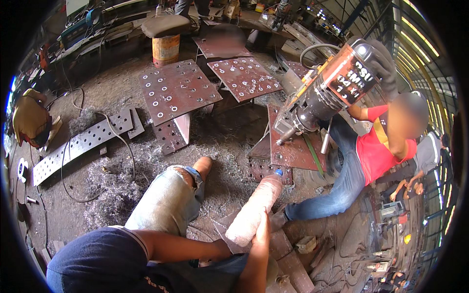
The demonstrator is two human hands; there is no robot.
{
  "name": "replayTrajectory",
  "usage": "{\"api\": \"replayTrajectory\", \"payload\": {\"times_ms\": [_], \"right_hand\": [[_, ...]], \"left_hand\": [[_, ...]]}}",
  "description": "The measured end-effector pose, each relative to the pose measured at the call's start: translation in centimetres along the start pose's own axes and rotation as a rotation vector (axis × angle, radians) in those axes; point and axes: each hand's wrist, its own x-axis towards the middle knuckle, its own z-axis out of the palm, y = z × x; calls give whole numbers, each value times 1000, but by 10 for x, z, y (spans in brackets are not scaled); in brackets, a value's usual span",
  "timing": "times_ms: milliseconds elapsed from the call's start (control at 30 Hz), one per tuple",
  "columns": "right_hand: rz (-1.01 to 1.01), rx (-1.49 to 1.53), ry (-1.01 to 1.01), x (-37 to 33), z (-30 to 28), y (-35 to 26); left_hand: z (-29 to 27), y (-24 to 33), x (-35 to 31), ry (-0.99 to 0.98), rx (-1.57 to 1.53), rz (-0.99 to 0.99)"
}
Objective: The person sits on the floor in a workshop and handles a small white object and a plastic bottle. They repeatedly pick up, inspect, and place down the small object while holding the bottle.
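Observation:
My right hand point(262, 230) is closed around a large clear plastic bottle point(254, 210) with a blue cap point(279, 172). Its contents look whitish, and it tilts with the cap pointing away toward a red-brown steel plate point(300, 155). On that plate stands a magnetic drill point(317, 97), its bit close to the surface. My left hand point(222, 250) is low by my lap, near the bottle's base; its fingers are hidden. A co-worker in a red shirt point(378, 144) sits to the right, beside the drill.
Drilled red-brown plates point(178, 90) stand ahead, with a padded stool point(165, 27) behind. At left, a long perforated steel strip point(80, 146) lies among metal shavings point(115, 200) and a loose cable point(124, 139). Steel pieces point(293, 268) lie by my right arm.

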Motion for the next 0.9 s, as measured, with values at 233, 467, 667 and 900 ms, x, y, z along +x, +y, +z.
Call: {"api": "replayTrajectory", "payload": {"times_ms": [233,467,667,900], "right_hand": [[-64,-108,-46,28,33,16],[-40,-128,-33,20,67,8],[35,-74,-77,10,43,20],[-12,-110,-105,-2,42,15]], "left_hand": [[20,-48,23,-181,471,6],[32,-86,33,-315,721,11],[28,-68,32,-262,665,35],[26,-64,42,-213,646,54]]}}
